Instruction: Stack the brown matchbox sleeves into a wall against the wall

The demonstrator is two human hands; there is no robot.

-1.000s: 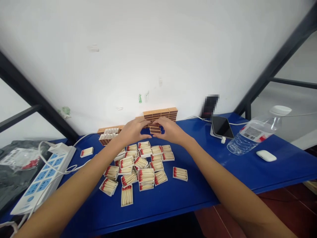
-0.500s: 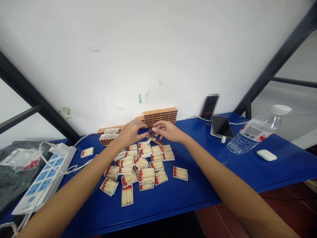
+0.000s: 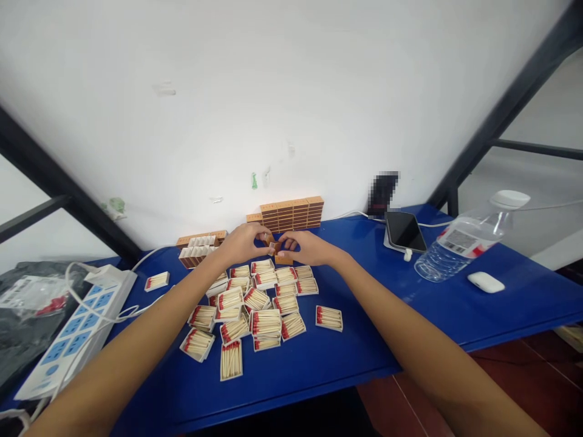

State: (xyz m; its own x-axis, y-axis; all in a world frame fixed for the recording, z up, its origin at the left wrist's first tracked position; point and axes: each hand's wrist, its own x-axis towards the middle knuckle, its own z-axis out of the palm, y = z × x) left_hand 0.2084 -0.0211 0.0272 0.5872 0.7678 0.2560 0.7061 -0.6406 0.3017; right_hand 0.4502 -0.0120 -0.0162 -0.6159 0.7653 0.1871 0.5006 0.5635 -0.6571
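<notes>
Left hand: forearm stretched over the blue table, fingers curled in and pinched on the left end of a small orange matchbox sleeve. Right hand: reaching in from the opposite side, fingers likewise closed on the same sleeve's right end, so the two hands meet around it; the exact finger placement is partly hidden. The held sleeve sits just above the table, at the far edge of the match pile and in front of the wall. Second sleeve: orange, lying just below the held one, beside the right thumb; whether the thumb touches it cannot be told. Filled match trays: many open white trays of red-tipped matches, heaped loosely between the forearms, some overlapping; one stray tray lies apart to the right, another apart to the left. Sleeve stack: orange sleeves piled in neat rows against the white wall, behind the hands. Empty trays: a row standing near the wall, left of the left hand. Power strip: white and blue, with its cord, at the table's left end, beside a dark bag. Phone, water bottle lying on its side, and white earbud case: grouped at the right end, well apart from the hands.
</notes>
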